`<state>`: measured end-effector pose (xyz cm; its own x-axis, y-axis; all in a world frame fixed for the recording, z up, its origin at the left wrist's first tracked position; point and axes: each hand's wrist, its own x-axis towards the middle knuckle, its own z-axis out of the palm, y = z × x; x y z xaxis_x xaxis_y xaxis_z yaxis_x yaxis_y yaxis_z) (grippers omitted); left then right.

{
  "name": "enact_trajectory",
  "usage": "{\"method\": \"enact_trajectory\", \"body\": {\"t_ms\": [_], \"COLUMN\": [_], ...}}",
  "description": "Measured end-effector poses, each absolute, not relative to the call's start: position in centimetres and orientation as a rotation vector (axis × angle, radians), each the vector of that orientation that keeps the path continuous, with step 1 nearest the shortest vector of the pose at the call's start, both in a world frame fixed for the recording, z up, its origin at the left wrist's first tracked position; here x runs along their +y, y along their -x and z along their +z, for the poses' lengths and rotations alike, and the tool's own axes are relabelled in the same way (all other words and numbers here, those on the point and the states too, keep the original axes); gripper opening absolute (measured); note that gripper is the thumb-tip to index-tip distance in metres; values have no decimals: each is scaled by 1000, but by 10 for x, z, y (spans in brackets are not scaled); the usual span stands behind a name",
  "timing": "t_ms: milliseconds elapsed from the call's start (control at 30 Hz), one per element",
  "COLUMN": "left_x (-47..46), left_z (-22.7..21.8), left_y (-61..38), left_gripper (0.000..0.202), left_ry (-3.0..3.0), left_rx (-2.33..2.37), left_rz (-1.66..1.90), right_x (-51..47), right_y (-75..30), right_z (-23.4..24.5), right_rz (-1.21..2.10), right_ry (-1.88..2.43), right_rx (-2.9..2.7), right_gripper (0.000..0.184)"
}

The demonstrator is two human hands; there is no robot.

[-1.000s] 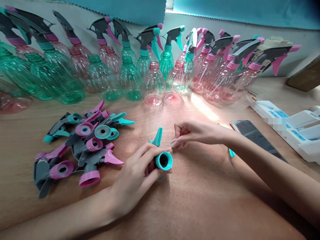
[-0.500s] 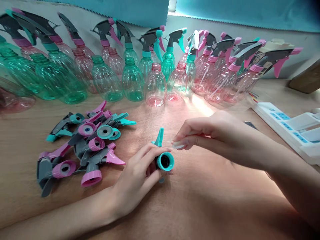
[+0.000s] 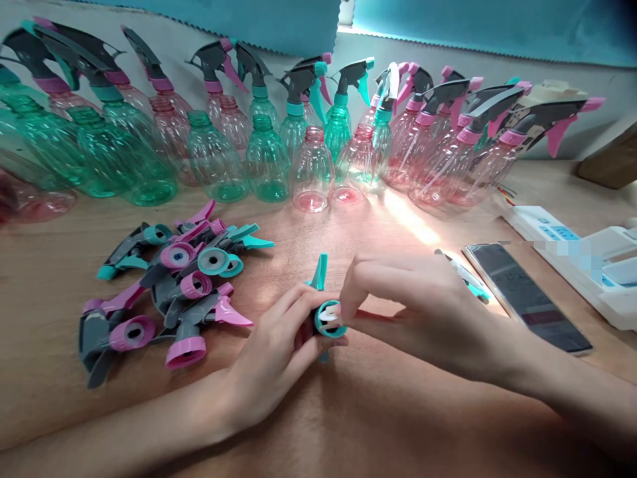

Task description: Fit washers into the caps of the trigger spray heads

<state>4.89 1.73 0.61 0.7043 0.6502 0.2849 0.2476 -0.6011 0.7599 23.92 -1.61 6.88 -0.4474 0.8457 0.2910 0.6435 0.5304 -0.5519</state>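
My left hand (image 3: 271, 342) is wrapped round a trigger spray head (image 3: 322, 271), its teal collar turned with the opening toward me. Between the fingertips of my right hand (image 3: 421, 309) is a small white disc-like piece (image 3: 327, 315), likely a gasket, at the mouth of that collar. How far the piece sits inside cannot be made out. To the left lies a pile of loose spray heads (image 3: 186, 285) with pink or teal collars and triggers; several collars show a pale ring inside.
Clear green bottles (image 3: 267, 162) and pink bottles (image 3: 312, 172) line the back, some topped with spray heads. At right lie a phone (image 3: 527, 295), a small white-and-teal item (image 3: 468, 275) and a white power strip (image 3: 547, 229). A blue cloth (image 3: 472, 30) hangs behind.
My right hand has moved left and down, bringing the white piece to the collar's opening. The phone beside my right arm has come into view. My left hand keeps its hold.
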Motion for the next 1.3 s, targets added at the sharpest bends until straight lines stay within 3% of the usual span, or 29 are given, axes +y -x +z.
{"method": "enact_trajectory", "body": {"t_ms": [233,433,767,900,1033,1300], "left_x": [17,16,18,17,18,18], "left_z": [6,4,8,7,4,4], "left_y": [-49,-46,-49,-49,-47,-48], "left_gripper": [4,19,9,13,24,22], "left_ry": [-2148,-2187,-2209,-2203,-2183,-2157], "left_rx": [684,686,697,699,669,685], "left_rz": [703,703,725,712,707,669], "right_x": [-16,-9,-12,-12,-12,-16], "right_y": [-242,-250,-244,-249,-252,-248], "right_z": [68,67,72,73,69,66], "right_rz": [702,955,466,518,626,636], "right_ry": [1163,1138,1214,1195,1235,1267], "right_rx": [-2134,-2081,-2176,-2226,-2318,-2323], "right_gripper": [12,9,9,6,20,51]}}
